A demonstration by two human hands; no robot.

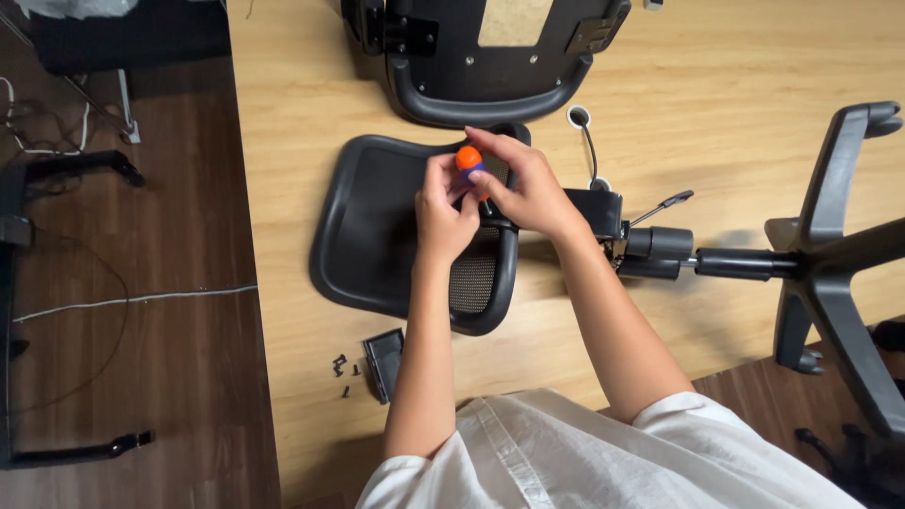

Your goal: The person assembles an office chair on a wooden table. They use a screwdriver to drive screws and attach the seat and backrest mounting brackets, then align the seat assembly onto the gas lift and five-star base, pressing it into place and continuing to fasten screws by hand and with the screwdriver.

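A black mesh chair seat (377,226) lies on the light wooden table (735,85), joined on its right to the black seat mechanism (603,212). Over the seat's right part both hands meet. My right hand (523,184) grips a screwdriver by its orange and blue handle (468,159), the handle end pointing up at the camera. My left hand (443,212) pinches the tool just below the handle; the shaft and tip are hidden under the fingers.
A black chair back (490,57) lies at the table's far edge. The gas cylinder (745,264) and star base (839,254) stick out to the right. A small black plastic part (385,363) and several screws (343,368) lie near the front edge. Cables cross the dark floor at left.
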